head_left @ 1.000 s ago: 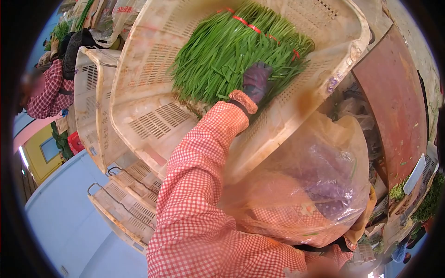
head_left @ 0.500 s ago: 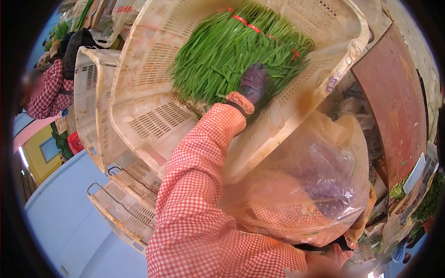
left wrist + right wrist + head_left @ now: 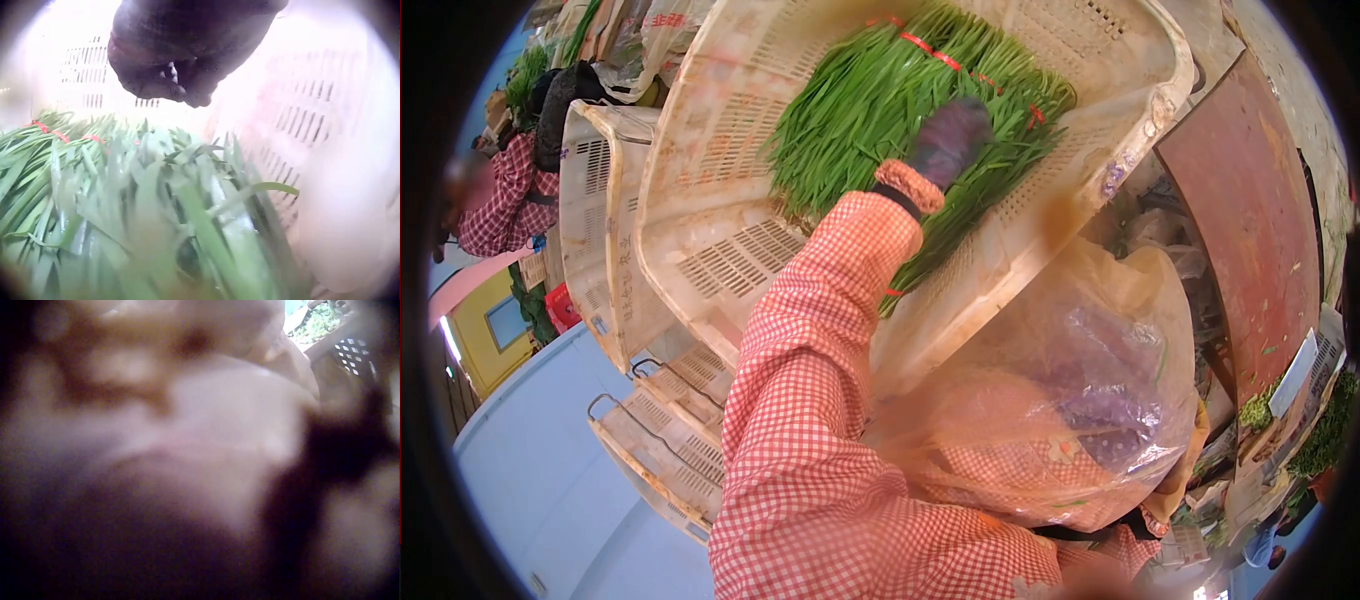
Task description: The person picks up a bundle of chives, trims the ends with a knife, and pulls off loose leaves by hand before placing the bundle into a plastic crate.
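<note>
My left hand (image 3: 950, 145), in a dark purple glove, is over banded green leafy bundles (image 3: 850, 120) inside a large off-white crate (image 3: 735, 262). In the left wrist view this hand (image 3: 187, 47) hovers above the leaves (image 3: 206, 219), its fingers curled and their tips close together, with nothing seen held in them. Below my left wrist in the head view, a narrow bundle with a red band (image 3: 893, 292) lies along the crate's near side. I cannot make out my right hand in the head view, and the right wrist view is mostly blur.
A second crate (image 3: 590, 225) stands left, with handled crates (image 3: 665, 440) below it. A clear plastic bag (image 3: 1060, 400) lies against the crate's near side. At far right leans a reddish board (image 3: 1250, 220). Another person in a checked shirt (image 3: 505, 200) is at far left.
My left hand has moved up and slightly back over the leaves. The narrow bundle's red band now shows below my wrist. At far left, the other person's arms have shifted.
</note>
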Tool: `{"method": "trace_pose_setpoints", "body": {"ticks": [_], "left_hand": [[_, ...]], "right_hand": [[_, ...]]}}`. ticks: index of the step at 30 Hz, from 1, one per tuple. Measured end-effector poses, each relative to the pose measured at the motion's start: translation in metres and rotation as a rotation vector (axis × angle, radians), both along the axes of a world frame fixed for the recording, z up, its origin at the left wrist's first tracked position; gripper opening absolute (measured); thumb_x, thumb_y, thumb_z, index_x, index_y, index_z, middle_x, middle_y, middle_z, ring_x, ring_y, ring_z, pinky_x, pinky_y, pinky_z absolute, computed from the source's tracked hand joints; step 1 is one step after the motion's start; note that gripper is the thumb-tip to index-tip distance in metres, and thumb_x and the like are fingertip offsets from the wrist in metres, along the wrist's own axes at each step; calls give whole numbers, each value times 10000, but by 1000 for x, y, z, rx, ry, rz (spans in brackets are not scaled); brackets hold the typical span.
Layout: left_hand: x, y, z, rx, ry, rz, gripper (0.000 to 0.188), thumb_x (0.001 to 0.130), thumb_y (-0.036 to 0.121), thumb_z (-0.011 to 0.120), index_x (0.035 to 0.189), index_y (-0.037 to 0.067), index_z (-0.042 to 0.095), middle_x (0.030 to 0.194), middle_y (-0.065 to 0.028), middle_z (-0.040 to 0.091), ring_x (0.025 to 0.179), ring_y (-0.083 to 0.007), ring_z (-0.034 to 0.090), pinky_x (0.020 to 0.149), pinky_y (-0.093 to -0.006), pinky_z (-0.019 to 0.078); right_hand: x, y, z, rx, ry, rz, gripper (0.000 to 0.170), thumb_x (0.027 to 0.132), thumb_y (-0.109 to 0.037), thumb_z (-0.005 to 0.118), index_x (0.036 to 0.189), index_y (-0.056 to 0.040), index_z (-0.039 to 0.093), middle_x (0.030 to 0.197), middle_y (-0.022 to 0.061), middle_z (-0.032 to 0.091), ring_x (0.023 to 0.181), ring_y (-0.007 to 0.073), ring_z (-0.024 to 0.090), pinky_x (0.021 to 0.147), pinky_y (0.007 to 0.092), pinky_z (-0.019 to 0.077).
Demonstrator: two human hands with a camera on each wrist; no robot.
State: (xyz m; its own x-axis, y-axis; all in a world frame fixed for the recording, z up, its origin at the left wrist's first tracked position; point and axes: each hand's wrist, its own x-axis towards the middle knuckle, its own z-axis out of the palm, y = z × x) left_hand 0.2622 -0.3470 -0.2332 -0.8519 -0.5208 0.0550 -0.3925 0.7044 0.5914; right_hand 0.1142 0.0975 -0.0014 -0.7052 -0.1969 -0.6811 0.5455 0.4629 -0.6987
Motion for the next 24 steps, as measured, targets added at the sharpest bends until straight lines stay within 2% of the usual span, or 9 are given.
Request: {"method": "trace_pose_setpoints", "body": {"ticks": [1, 4, 5, 8, 11, 14, 20, 23, 24], "left_hand": [[3, 10, 6, 37, -6, -64, 100, 773, 101, 646, 862, 73, 681, 971, -131, 632, 919, -346, 602, 788, -417, 510], [18, 45, -16, -279, -187, -69, 129, 797, 153, 631, 889, 85, 689, 1043, -136, 626, 947, -355, 599, 807, -436, 503], [21, 49, -20, -283, -313, -123, 163, 805, 182, 616, 930, 118, 699, 1114, -132, 610, 1010, -354, 582, 833, -457, 494], [23, 67, -16, -192, -291, 104, 184, 793, 192, 614, 943, 140, 708, 1116, -128, 606, 1051, -327, 569, 839, -458, 491], [27, 74, -30, -403, -300, 5, 172, 803, 214, 608, 924, 148, 711, 1091, -118, 607, 1046, -310, 567, 831, -460, 491], [27, 71, -37, -490, -293, -58, 150, 799, 220, 608, 891, 151, 704, 1048, -82, 611, 1027, -299, 570, 823, -458, 489], [25, 62, -27, -344, -261, -17, 92, 753, 158, 642, 833, 140, 685, 943, -60, 654, 937, -300, 602, 782, -439, 500], [28, 57, -65, -146, -68, 148, 110, 712, 135, 674, 821, 124, 689, 915, -84, 662, 893, -308, 608, 769, -436, 503], [28, 55, -54, -99, -61, 112, 114, 709, 136, 679, 820, 122, 693, 929, -87, 662, 896, -310, 606, 773, -437, 503]], "right_hand": [[2, -4, 1, -5, 13, -20, 309, 947, -194, 638, 1164, 25, 620, 1028, 77, 675, 845, 151, 634, 763, 287, 531], [4, -5, -1, 11, 50, -54, 295, 948, -191, 649, 1142, 30, 634, 1001, 79, 684, 826, 151, 638, 743, 284, 538], [4, -4, -2, 23, 62, -61, 291, 948, -189, 649, 1141, 29, 636, 998, 76, 686, 827, 151, 638, 741, 284, 538], [3, -2, -2, 30, 53, -68, 289, 948, -187, 648, 1141, 28, 636, 998, 76, 686, 826, 151, 639, 741, 285, 538], [4, -4, -3, 16, 45, -74, 287, 948, -185, 647, 1140, 28, 636, 998, 76, 686, 826, 151, 639, 741, 285, 539], [5, -3, -4, 8, 43, -83, 285, 948, -184, 646, 1139, 27, 636, 998, 76, 686, 826, 151, 640, 740, 286, 540], [10, 4, 2, 22, 44, -99, 280, 949, -180, 644, 1138, 26, 637, 998, 75, 686, 826, 151, 641, 740, 288, 541], [13, 9, 4, 26, 42, -110, 278, 949, -178, 643, 1138, 26, 637, 998, 75, 686, 825, 152, 641, 739, 288, 542], [14, 9, 5, 26, 41, -113, 278, 949, -178, 643, 1137, 26, 637, 998, 75, 686, 825, 152, 642, 739, 288, 542]]}}
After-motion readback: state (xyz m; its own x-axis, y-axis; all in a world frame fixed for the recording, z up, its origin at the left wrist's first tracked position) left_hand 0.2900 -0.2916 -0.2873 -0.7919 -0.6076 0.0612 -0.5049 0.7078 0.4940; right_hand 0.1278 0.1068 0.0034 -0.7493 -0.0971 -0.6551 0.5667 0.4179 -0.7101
